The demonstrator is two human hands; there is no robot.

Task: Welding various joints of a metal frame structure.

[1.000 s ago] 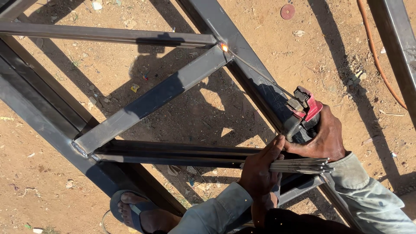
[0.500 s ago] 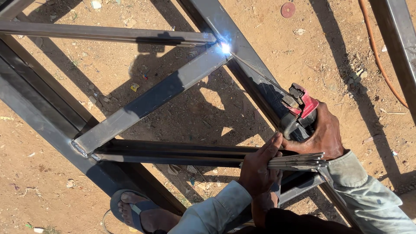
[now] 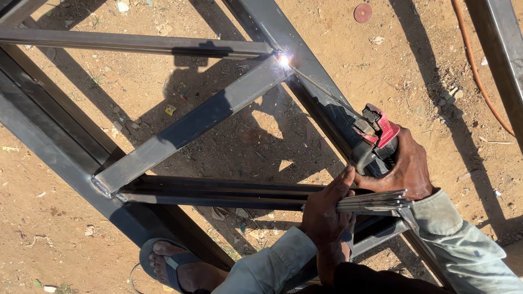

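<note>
A grey steel tube frame [image 3: 185, 128] lies over sandy ground. My right hand [image 3: 406, 169] grips a red and black electrode holder [image 3: 378, 136]. Its thin welding rod [image 3: 321, 87] reaches up and left to a joint where a bright arc [image 3: 283, 59] glows between a diagonal tube and a long rail. My left hand [image 3: 326, 209] rests on a horizontal tube and holds a bundle of spare welding rods [image 3: 373, 201] that point right. Both sleeves are pale grey-green.
My foot in a blue sandal [image 3: 174, 267] stands under the frame at the bottom. An orange cable [image 3: 476, 71] runs over the dirt at the right, beside another steel rail [image 3: 504, 43]. A small round red disc [image 3: 363, 12] lies at the top.
The arc at the joint has gone from a small glow to a bright flare. My right hand with the holder has shifted slightly. My left hand stays on the tube.
</note>
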